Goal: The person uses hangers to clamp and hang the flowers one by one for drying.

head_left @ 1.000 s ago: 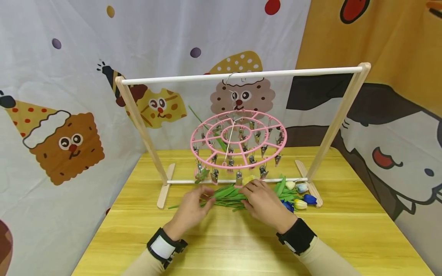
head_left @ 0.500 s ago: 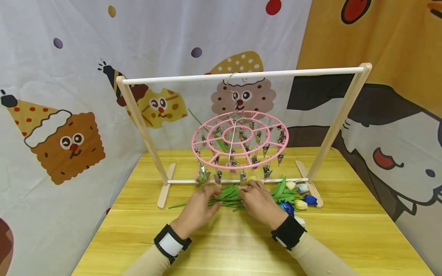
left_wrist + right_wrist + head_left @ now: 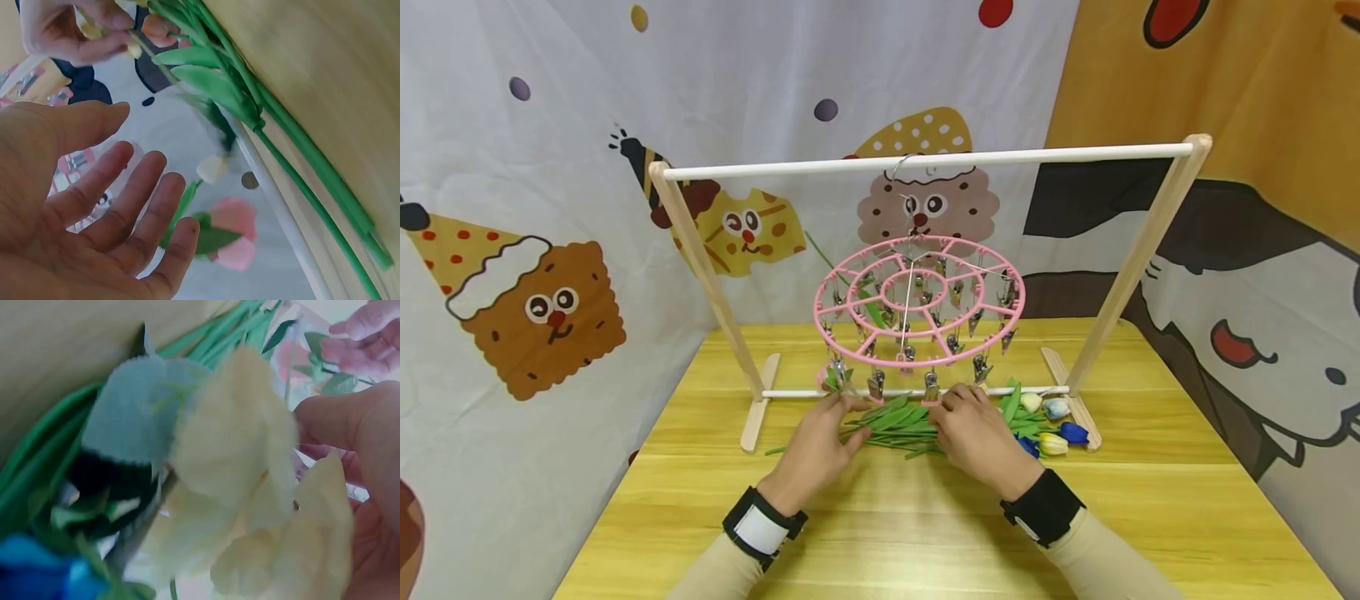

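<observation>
Yellow flower (image 3: 231, 437) pinched in right hand (image 3: 983, 437), apart from left hand (image 3: 812, 454).

Beige sleeves (image 3: 1108, 557) meet 2 black wristbands (image 3: 1051, 505).

In the head view, one rack (image 3: 850, 167) is counted: two white bars (image 3: 797, 393), two wooden posts (image 3: 709, 281), two feet (image 3: 758, 408). One pink hanger (image 3: 916, 309) is noted, three rings; clips (image 3: 876, 384) too crowded to be counted. At right, five blooms are tallied: two blue (image 3: 1073, 433), one yellow (image 3: 1052, 444), one cream (image 3: 1031, 402), one pale blue (image 3: 1056, 408). Two wristbands (image 3: 760, 529) near.
</observation>
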`<state>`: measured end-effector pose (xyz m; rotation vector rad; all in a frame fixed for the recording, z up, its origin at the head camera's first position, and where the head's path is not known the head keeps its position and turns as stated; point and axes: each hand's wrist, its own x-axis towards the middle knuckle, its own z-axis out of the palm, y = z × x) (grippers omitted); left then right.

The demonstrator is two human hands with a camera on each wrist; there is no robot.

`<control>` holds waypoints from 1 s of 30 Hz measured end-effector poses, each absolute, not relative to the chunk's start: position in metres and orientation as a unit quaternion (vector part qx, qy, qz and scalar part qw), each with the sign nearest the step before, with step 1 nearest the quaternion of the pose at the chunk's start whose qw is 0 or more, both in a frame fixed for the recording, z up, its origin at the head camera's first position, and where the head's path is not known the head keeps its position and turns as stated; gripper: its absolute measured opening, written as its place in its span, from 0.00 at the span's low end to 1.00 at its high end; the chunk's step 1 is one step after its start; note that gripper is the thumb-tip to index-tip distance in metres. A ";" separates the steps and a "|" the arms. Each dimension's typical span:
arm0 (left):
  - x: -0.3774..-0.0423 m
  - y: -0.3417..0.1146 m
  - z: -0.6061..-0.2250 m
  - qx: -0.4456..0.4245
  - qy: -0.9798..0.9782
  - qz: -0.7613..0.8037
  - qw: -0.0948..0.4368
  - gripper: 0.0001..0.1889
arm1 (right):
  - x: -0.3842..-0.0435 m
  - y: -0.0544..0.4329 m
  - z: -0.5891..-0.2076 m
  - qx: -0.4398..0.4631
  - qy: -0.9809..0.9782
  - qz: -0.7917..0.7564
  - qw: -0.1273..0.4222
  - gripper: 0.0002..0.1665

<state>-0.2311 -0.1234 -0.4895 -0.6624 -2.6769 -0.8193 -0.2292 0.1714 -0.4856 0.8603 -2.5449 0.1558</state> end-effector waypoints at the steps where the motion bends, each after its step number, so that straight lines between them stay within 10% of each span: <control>1: -0.232 -0.125 -0.489 -0.227 -0.922 -0.284 0.133 0.21 | -0.228 0.173 -0.483 0.308 -0.923 0.054 0.225 0.07; 30: -0.203 -0.137 -0.466 -0.258 -0.819 -0.473 0.197 0.14 | -0.202 0.245 -0.470 0.359 -0.869 0.126 0.316 0.21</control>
